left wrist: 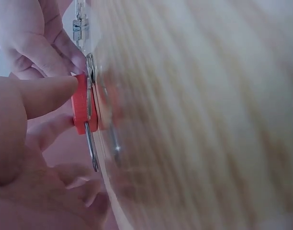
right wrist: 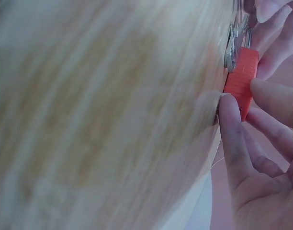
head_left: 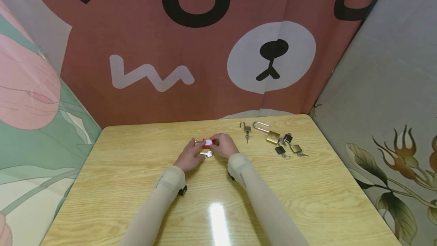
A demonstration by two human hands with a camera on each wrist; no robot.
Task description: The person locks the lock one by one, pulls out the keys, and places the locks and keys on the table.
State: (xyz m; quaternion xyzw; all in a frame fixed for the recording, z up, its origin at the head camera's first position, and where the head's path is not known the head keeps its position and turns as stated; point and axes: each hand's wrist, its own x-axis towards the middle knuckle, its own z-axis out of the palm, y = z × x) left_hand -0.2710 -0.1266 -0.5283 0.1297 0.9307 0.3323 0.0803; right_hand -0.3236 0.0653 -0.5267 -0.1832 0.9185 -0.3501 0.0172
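Observation:
A red padlock (head_left: 208, 143) with a white label lies on the table between both hands, its shackle toward the left. My left hand (head_left: 189, 156) pinches it from the left, with the thumb and a finger on the red body (left wrist: 80, 105). From the right, my right hand (head_left: 224, 145) grips the other end. In the right wrist view the right thumb and fingertips press against the red casing (right wrist: 243, 84). Silvery keys (head_left: 207, 154) lie on the wood just in front of the padlock, close to the left fingertips.
To the right lie a large brass padlock (head_left: 273, 137) with a long raised shackle, a small padlock (head_left: 247, 128) with keys, a black padlock (head_left: 280, 150) and a small brass padlock (head_left: 296, 148). The wooden table (head_left: 136, 177) ends at a bear-printed curtain (head_left: 153, 105).

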